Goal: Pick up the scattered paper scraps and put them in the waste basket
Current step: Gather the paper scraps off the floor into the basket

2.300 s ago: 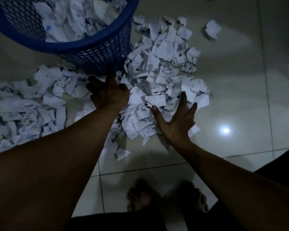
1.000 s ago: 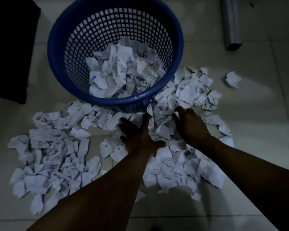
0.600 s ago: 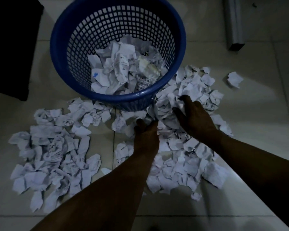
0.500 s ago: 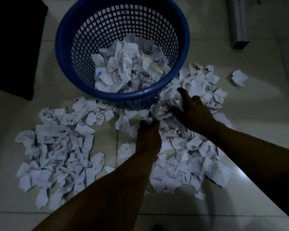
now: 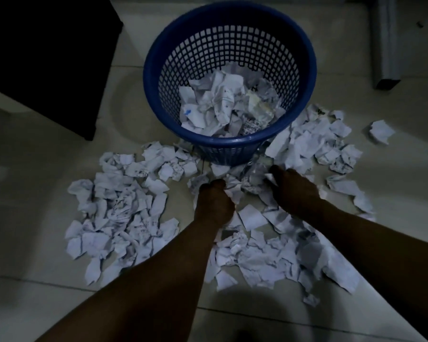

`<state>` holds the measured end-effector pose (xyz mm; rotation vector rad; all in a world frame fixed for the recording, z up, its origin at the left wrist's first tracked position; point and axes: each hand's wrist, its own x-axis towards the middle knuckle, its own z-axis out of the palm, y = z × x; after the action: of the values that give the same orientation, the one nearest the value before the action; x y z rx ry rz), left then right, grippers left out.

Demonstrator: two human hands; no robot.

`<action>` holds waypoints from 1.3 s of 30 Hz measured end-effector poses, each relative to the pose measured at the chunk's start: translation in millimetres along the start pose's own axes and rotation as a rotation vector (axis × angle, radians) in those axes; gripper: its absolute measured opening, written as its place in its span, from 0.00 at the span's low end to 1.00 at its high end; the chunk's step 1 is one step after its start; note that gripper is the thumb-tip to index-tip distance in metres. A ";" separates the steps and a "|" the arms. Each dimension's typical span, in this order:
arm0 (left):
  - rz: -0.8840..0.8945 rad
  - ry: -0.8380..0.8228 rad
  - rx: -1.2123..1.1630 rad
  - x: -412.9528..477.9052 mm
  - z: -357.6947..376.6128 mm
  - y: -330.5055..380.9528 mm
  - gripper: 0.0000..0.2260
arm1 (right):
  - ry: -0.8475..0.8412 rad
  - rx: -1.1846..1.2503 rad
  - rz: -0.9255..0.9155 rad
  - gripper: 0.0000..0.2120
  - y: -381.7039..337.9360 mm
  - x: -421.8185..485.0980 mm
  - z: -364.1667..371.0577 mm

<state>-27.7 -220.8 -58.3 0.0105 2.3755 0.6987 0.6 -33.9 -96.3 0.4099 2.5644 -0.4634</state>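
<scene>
Around basket (image 5: pixel 229 141) base, scraps (image 5: pixel 124 208); floor (image 5: pixel 35 193) beyond.

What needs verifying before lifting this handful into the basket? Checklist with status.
1. Left hand grip on scrap bunch: fingers curled into it, ok.
2. Right hand grip on the same bunch: fingertips buried in paper, cannot tell.
3. Basket upright, mouth open: ok.
4. Room in basket: paper sits well below the rim, ok.
5. Path from hands to rim: nothing in between, ok.
6. Floor done: left pile and lone scrap lie outside, not ok.
</scene>
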 end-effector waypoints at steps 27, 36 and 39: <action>0.087 -0.232 0.117 -97.9 -111.2 110.1 0.13 | 0.291 0.340 -0.185 0.09 -41.2 -110.5 -171.2; 0.235 -0.141 0.088 -107.3 -153.0 139.4 0.10 | 0.261 0.212 -0.134 0.08 -45.1 -118.6 -199.0; 0.274 -0.105 0.029 -100.9 -166.1 151.8 0.04 | 0.298 0.249 -0.125 0.08 -47.2 -120.4 -208.3</action>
<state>-72.4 -188.9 182.0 0.3818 2.3049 0.7703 -3.8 -17.8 148.3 0.4341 2.8409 -0.8284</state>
